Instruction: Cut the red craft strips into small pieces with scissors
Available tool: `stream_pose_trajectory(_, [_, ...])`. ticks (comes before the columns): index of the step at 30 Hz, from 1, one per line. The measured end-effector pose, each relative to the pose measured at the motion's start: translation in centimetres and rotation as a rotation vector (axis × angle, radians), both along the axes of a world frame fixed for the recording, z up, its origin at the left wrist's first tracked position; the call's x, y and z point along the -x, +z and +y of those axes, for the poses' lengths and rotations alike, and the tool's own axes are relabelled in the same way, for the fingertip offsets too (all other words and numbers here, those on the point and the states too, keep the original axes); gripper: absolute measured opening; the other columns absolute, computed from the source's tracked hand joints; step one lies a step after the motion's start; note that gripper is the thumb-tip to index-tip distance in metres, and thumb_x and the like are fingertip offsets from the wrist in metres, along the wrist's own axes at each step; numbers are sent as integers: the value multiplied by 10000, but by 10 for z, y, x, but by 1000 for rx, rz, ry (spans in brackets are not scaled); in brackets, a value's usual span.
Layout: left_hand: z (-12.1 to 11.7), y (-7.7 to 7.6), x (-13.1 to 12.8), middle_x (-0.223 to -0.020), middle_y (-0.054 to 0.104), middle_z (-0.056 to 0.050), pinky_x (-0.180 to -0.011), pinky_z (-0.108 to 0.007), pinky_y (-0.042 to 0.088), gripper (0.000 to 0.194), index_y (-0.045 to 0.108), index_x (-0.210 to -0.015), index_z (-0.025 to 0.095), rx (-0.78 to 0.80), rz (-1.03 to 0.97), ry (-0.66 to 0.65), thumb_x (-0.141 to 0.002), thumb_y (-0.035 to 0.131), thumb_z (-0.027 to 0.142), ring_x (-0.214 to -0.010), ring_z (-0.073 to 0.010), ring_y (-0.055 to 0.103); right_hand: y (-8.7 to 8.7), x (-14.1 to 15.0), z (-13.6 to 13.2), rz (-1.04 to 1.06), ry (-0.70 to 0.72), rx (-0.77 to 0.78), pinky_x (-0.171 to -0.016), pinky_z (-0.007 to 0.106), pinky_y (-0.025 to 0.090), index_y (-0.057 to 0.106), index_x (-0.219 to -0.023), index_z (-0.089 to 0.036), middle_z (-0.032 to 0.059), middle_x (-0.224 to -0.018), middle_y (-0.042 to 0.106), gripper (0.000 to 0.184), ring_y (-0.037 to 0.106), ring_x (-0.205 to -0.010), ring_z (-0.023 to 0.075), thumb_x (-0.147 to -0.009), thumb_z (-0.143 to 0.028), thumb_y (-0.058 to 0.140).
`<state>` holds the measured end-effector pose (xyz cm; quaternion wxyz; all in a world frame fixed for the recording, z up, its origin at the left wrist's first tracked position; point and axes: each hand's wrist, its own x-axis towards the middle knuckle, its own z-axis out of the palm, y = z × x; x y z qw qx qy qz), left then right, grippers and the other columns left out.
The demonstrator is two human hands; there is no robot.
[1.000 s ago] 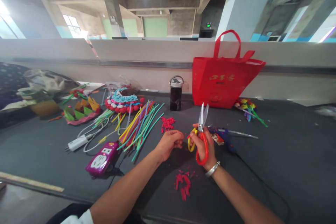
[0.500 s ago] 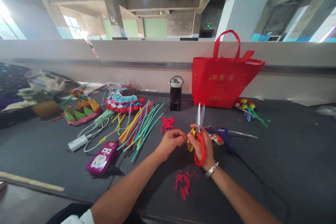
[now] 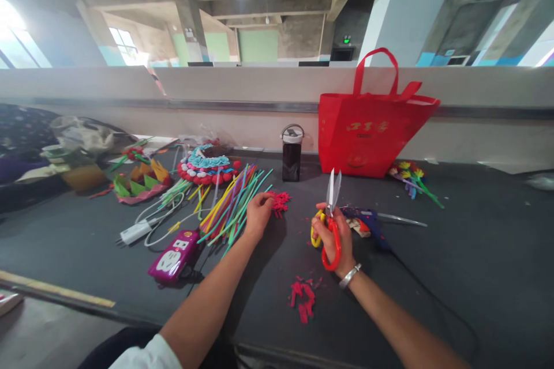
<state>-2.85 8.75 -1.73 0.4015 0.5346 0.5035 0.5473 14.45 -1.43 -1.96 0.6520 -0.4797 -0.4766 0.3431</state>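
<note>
My left hand (image 3: 258, 216) reaches to the near-left edge of a small pile of cut red pieces (image 3: 281, 202). Its fingers are pinched together at the pile, and what lies between them is hidden. My right hand (image 3: 341, 245) holds a pair of scissors (image 3: 332, 202) with one red and one yellow handle loop. The blades point up and stand slightly apart. Below, nearer the table's front edge, lie red scraps (image 3: 303, 298). Just right of the scissors rests a dark blue glue gun (image 3: 367, 222) with its cord trailing to the right.
Colourful pipe cleaners (image 3: 234, 202) lie left of my left hand, beside a purple power socket (image 3: 173, 256) and a white charger (image 3: 136, 233). Behind stand a black bottle (image 3: 291, 161) and a red bag (image 3: 367, 132). Craft flowers (image 3: 409, 176) lie at right, a felt crown (image 3: 141, 181) at left.
My left hand has moved left and away from my right hand to the pile of red pieces. My right hand still holds the scissors in nearly the same place.
</note>
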Motion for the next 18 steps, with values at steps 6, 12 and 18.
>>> stream_pose_trajectory(6, [-7, 4, -6, -647, 597, 2, -574, -236, 360, 168, 695, -775, 172, -31, -16, -128, -689, 650, 309, -588, -127, 486, 0, -3, 3, 61, 17, -23, -439, 209, 472, 507, -1067, -236, -71, -671, 528, 287, 528, -476, 90, -813, -338, 594])
stream_pose_trajectory(12, [-33, 25, -15, -625, 611, -11, -568, -240, 347, 75, 691, -680, 171, -66, 235, -365, -675, 632, 218, -581, -138, 510, -1, -3, 2, -1, 6, -58, -452, 213, 476, 522, -1056, -230, -73, -659, 521, 270, 526, -473, 91, -820, -344, 587])
stream_pose_trajectory(18, [-94, 61, -11, -625, 639, -6, -555, -250, 343, 172, 700, -654, 229, -347, 748, -711, -671, 610, 84, -578, -156, 547, -5, -3, 1, -97, -15, -80, -457, 205, 479, 538, -1064, -213, -67, -668, 545, 293, 530, -465, 83, -818, -370, 571])
